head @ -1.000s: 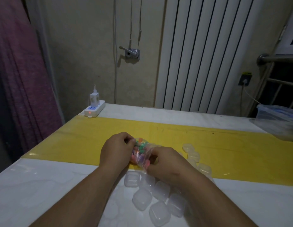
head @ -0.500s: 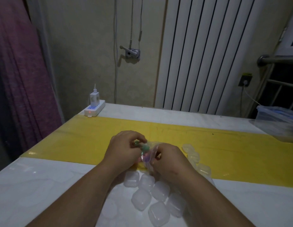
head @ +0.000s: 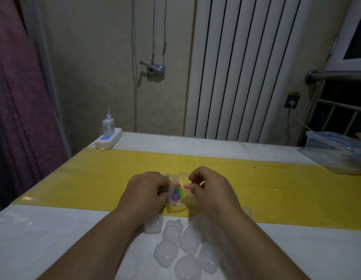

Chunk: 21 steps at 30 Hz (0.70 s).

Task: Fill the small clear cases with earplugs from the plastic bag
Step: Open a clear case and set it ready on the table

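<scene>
Where the glossy yellow band (head: 276, 188) crosses the white, faintly veined tabletop (head: 44, 239), a small crinkled clear bag (head: 175, 207) sits at the band's near edge. It is packed with soft, stubby earplugs (head: 176, 194) in green, purple and pink. The left hand (head: 145, 193) lies knuckles-up over the band, fingers curled downward, its grip closed on the bag's left side. The right hand (head: 213, 190), also over the band and just apart from the bag, is arched with bent fingers. Its grip pinches a single pink earplug (head: 186, 186) between thumb and fingertips. Just nearer than the band, between the two forearms, lie the cases (head: 181, 249). They are frosted, rounded-square plastic shells in a loose cluster, several of them touching; their contents cannot be made out. Beyond the band's far left corner stands a smooth white socket block (head: 109, 139) with a charger plugged in. At the band's far right end sits a clear lidded tub (head: 337, 154), blurred.
</scene>
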Available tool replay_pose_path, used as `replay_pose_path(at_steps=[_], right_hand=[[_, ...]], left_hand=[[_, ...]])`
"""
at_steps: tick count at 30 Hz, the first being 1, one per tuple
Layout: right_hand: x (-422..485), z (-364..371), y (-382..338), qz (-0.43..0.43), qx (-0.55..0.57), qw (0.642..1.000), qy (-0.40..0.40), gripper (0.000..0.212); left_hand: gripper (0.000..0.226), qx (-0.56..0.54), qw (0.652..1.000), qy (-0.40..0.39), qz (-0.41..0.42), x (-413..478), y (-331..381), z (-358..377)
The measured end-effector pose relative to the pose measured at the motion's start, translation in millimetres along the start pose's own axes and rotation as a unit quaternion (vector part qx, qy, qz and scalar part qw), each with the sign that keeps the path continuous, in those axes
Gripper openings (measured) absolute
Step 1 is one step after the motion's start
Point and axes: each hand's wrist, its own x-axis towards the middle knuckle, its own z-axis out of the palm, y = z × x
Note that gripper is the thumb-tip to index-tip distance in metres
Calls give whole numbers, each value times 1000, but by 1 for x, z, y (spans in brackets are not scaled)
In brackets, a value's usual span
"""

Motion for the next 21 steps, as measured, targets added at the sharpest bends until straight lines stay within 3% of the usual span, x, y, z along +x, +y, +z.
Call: replay_pose_path(at_steps=[3, 6, 8, 10, 12, 18, 21], right_hand=[[-1, -12, -1, 35, 129, 991, 8, 13], [-4, -22, -4, 52, 244, 968, -6, 12], [-8, -24, -6, 59, 294, 954, -18, 12], [-10, -23, -8, 60, 314, 947, -26, 14], [-10, -22, -10, 54, 327, 943, -33, 16], [-13, -21, -13, 21, 313, 948, -51, 17], [-14, -22, -14, 39, 289, 956, -45, 17]], left_hand=[[8, 6, 997, 25, -68, -1, -2, -2], [31, -28, 994, 26, -102, -1, 1, -5], [40, -82, 990, 77, -80, -2, 8, -10], [30, -198, 972, 118, -53, -4, 18, -15], [32, -277, 956, 94, -37, -6, 27, -18], [6, -363, 928, 37, -75, -6, 36, -16], [11, -398, 911, 46, -95, -6, 35, -16]])
